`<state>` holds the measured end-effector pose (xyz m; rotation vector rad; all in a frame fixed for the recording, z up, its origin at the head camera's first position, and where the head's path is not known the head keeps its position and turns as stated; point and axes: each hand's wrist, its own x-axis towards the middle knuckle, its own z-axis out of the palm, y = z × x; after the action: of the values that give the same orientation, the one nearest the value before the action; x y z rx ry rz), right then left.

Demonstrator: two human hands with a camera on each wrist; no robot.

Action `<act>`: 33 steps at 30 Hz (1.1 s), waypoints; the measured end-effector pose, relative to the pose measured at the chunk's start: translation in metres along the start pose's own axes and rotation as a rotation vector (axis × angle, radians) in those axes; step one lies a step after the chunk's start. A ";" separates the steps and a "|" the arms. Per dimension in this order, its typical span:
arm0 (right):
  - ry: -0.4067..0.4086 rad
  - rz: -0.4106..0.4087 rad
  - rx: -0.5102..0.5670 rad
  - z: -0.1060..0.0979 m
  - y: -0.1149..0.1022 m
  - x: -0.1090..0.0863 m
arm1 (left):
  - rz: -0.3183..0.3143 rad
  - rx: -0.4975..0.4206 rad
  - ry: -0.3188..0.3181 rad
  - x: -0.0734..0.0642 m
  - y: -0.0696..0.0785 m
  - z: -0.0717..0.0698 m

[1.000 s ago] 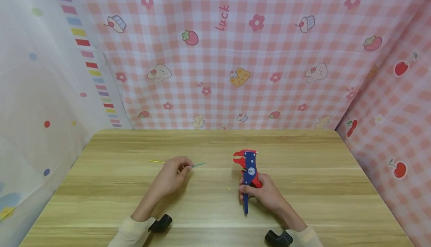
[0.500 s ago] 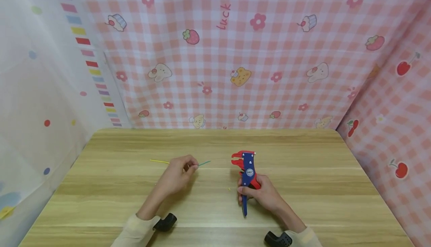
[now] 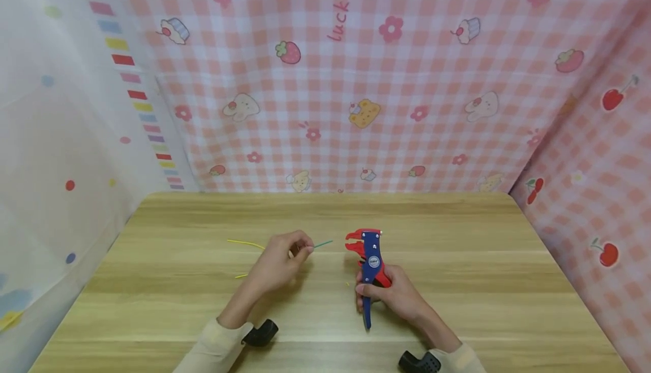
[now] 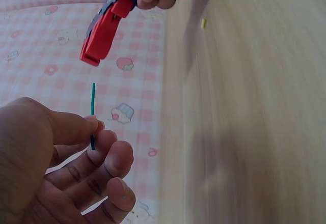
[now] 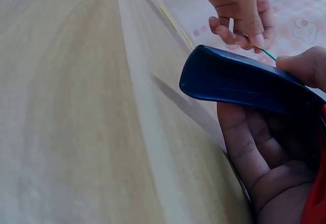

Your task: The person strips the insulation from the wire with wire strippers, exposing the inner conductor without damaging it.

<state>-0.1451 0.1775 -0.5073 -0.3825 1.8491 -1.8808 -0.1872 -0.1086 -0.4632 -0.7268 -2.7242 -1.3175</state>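
Between thumb and forefinger, my left hand (image 3: 282, 257) pinches a short green wire (image 3: 323, 243), whose free end points right. In the left wrist view the green wire (image 4: 93, 99) stands up from the fingertips, just short of the tool's red jaws. My right hand (image 3: 394, 291) grips a blue and red wire stripper (image 3: 373, 261) by its handles, jaws up and facing left, with a gap between them. The right wrist view shows the blue handle (image 5: 244, 76) lying across the palm, the thumb over it.
A yellow wire (image 3: 244, 242) lies behind my left hand, and another yellow piece (image 3: 241, 276) shows beside the left wrist. A tiny yellow scrap (image 3: 348, 284) lies on the wooden table (image 3: 458, 237) between the hands. Checked pink cloth (image 3: 325, 79) hangs behind the table.
My left hand has moved right with the green wire, toward the wire stripper, uncovering more of the yellow pieces. The right hand has shifted slightly left with the stripper.
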 end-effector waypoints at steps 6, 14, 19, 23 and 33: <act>-0.015 -0.008 0.015 0.003 0.000 0.000 | 0.039 -0.018 -0.014 0.006 0.008 0.004; -0.031 -0.013 0.025 0.005 0.000 0.001 | 0.058 -0.020 -0.015 0.009 0.012 0.007; -0.034 -0.010 0.022 0.003 0.001 0.001 | 0.058 -0.045 -0.034 0.009 0.011 0.009; -0.035 -0.008 0.019 0.003 0.002 0.000 | 0.055 -0.046 -0.038 0.008 0.011 0.010; -0.013 0.027 0.012 0.004 0.001 0.000 | 0.059 -0.041 -0.059 0.008 0.013 0.013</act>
<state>-0.1425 0.1738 -0.5082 -0.3631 1.8247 -1.8670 -0.1867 -0.0890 -0.4607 -0.8567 -2.7049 -1.3649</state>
